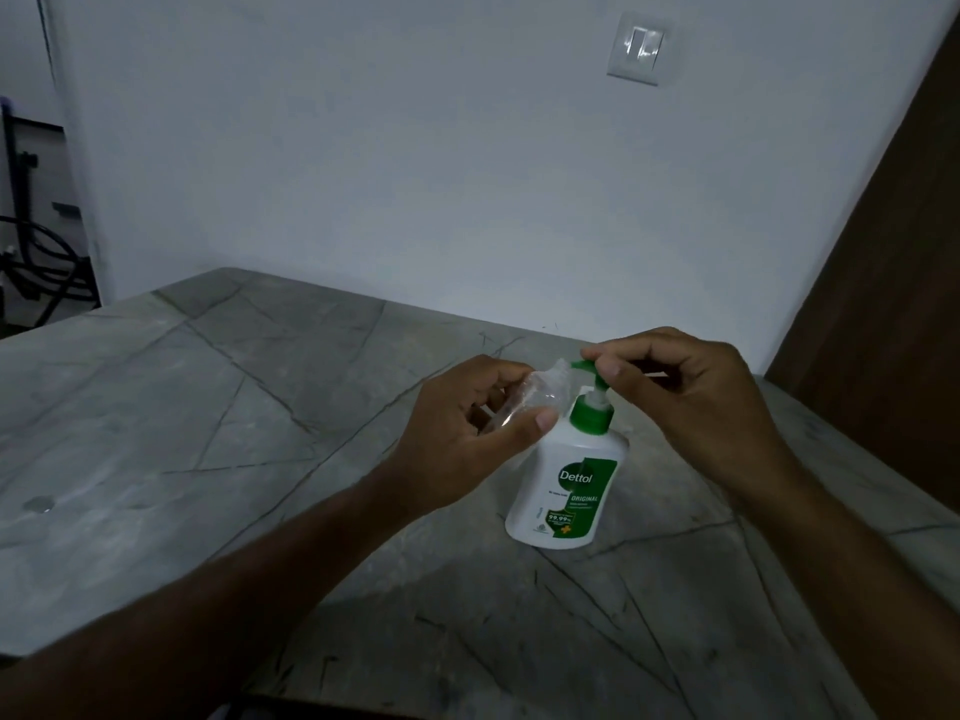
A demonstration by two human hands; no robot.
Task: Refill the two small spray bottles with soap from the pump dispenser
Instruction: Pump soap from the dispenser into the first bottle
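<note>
Clear plastic, the small spray bottle (530,394) is tilted, its open neck up against the spout of the green pump head (740,367). The left hand (467,433) holds it, fingers and thumb curled round its body, just left of the dispenser's collar. White with a green label, the pump dispenser (569,485) stands upright on the grey stone worktop (208,407), near the middle of the view. The right hand (691,392) is over the pump head, its fingertips bent down onto the green top and the thumb beside the stem; whether it presses or only touches cannot be told. Both forearms reach in from the near edge. Dark veins cross the worktop. Behind it rises a pale wall with a white switch plate (638,48), and a brown wooden panel (893,252) stands at the right.
</note>
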